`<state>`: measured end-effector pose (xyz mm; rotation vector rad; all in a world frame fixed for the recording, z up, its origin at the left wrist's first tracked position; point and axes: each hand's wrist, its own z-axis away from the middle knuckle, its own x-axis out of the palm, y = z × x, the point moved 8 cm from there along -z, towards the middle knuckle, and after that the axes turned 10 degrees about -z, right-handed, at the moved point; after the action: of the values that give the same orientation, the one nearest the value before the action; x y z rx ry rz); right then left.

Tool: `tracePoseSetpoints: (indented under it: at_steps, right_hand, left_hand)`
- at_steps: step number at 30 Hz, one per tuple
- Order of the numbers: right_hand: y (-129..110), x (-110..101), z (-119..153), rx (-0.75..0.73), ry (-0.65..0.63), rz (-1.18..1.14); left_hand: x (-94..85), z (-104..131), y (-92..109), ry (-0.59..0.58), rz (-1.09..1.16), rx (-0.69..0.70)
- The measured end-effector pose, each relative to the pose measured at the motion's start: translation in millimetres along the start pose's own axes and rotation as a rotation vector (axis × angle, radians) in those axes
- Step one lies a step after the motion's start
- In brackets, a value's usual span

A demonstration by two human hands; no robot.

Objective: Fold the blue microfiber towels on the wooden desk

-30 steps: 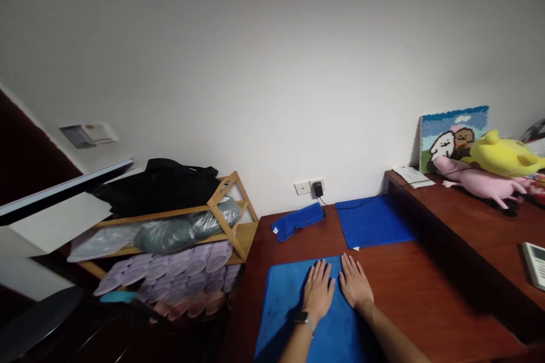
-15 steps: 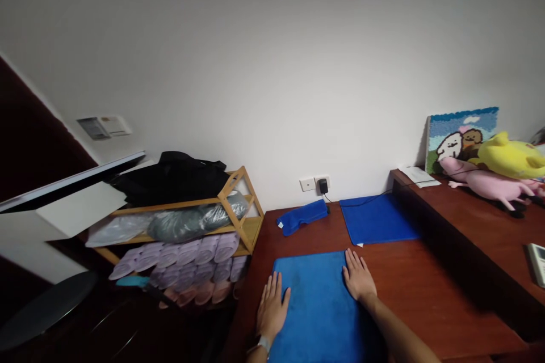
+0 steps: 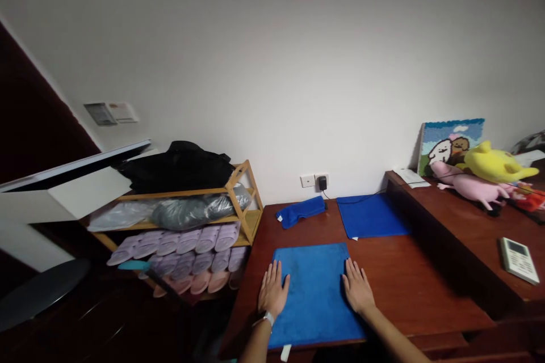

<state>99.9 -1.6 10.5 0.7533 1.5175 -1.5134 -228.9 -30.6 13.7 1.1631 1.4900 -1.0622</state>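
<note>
A light blue cloth [image 3: 317, 295] lies spread flat on the reddish-brown desk, with a white tag at its near edge. My left hand [image 3: 273, 290] rests flat on its left edge, fingers stretched forward, a watch on the wrist. On the opposite edge my right hand [image 3: 357, 288] lies flat too, fingers extended and slightly apart. Beyond them are a folded darker blue cloth [image 3: 301, 211] near the wall and another dark blue cloth [image 3: 372, 216] laid flat to its right.
At the left stands a wooden rack [image 3: 244, 210] holding slippers [image 3: 204, 241], plastic-wrapped items and a black bag [image 3: 179, 167]. A raised ledge [image 3: 464, 227] on the right carries plush toys [image 3: 489, 163], a picture and a calculator-like device [image 3: 518, 260]. A black plug [image 3: 322, 182] sits in the wall socket.
My right hand has slid slightly nearer along the cloth's right edge. The view has shifted, showing the cloth's near edge and tag. The left hand stays at the left edge.
</note>
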Motion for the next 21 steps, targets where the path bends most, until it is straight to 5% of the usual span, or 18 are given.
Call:
tracePoseSetpoints:
  at_steps: [6, 9, 12, 17, 19, 21]
  right_hand:
    - [-4.3, -2.9, 14.7, -0.029, 0.019, -0.008]
    - [-6.4, -4.6, 13.6, -0.030, 0.013, -0.016]
    - [-6.8, -5.4, 13.1, -0.034, 0.017, -0.035]
    - [-8.4, -7.4, 15.2, -0.052, 0.005, -0.018]
    - [-9.8, -8.3, 16.3, -0.055, -0.010, 0.002]
    - [-10.5, -9.7, 17.0, -0.046, -0.013, 0.012]
  left_hand:
    - [0.0, -4.1, -6.1, -0.027, -0.027, 0.000]
    - [-14.1, -5.8, 3.9, 0.020, -0.049, 0.006]
    - [-34.8, -0.1, 55.4, 0.121, 0.011, 0.089]
    - [-38.6, 28.7, 191.4, 0.050, 0.174, 0.425]
    - [-32.5, 34.9, 210.9, 0.005, 0.200, 0.432]
    - [-24.8, 36.2, 201.7, -0.038, 0.195, 0.396]
